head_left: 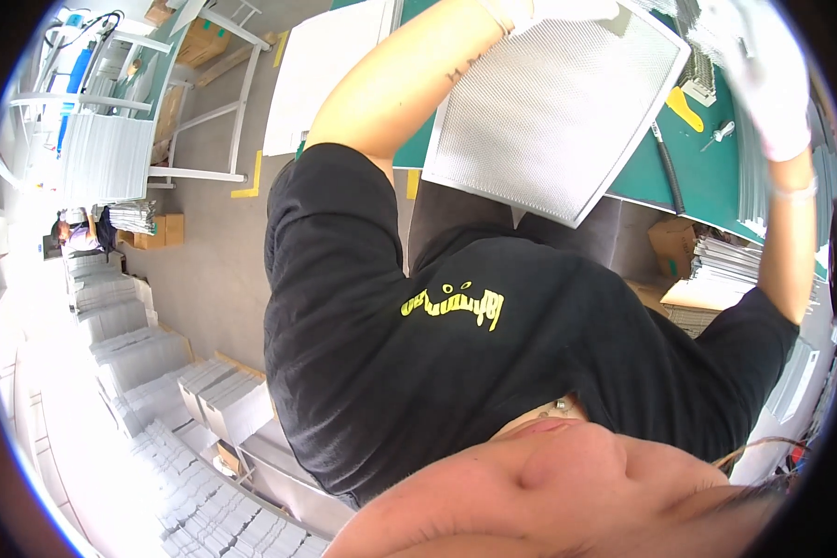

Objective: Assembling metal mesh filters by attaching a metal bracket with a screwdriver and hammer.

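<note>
Silver rectangular mesh panel with a thin metal frame (549,112) slants over the near edge of a green counter (642,177), one corner jutting toward the wearer's black shirt (521,372). A white-gloved left hand (563,11) is at its far edge, probably steadying the overhang; its fingers are partly cut off, so their grip cannot be told. To the panel's right, a blurred white-gloved right hand (767,88) hovers beside thin grey metal pieces (701,86); its finger spread cannot be told either. A yellow-handled tool (685,110) and a slim black-handled tool (669,175) lie near the counter's near edge, presumably for easy reach.
</note>
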Action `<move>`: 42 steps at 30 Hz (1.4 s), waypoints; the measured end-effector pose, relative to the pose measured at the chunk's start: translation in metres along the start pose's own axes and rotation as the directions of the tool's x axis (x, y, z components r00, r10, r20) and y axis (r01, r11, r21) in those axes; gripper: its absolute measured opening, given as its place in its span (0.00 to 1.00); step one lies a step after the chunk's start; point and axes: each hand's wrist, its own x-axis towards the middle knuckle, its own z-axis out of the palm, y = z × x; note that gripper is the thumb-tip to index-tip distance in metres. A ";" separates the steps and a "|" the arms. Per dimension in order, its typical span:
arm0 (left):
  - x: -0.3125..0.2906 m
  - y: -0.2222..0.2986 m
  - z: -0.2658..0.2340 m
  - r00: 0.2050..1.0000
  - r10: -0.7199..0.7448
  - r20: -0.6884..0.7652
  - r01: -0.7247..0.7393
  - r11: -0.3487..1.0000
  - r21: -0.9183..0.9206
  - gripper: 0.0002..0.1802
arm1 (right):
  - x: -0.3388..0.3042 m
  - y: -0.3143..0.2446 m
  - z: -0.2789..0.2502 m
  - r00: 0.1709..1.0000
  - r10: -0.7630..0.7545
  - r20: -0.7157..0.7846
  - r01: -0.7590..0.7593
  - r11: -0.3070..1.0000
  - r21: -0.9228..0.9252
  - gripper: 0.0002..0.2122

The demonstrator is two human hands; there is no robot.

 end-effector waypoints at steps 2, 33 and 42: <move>-0.017 0.025 -0.022 0.998 0.039 0.046 -0.041 0.998 0.050 0.24 | -0.071 -0.028 0.008 0.808 0.387 0.445 -0.450 0.892 0.040 0.27; -0.316 -0.101 0.040 0.491 -0.871 -0.017 0.812 0.451 0.369 0.55 | -0.487 0.010 -0.157 -0.345 0.927 0.144 -0.793 -0.206 -0.573 0.36; -0.337 -0.141 -0.026 0.503 -0.854 -0.131 0.838 0.519 -0.169 0.40 | -0.286 -0.066 -0.096 -0.204 0.969 0.142 -0.911 -0.135 -0.389 0.21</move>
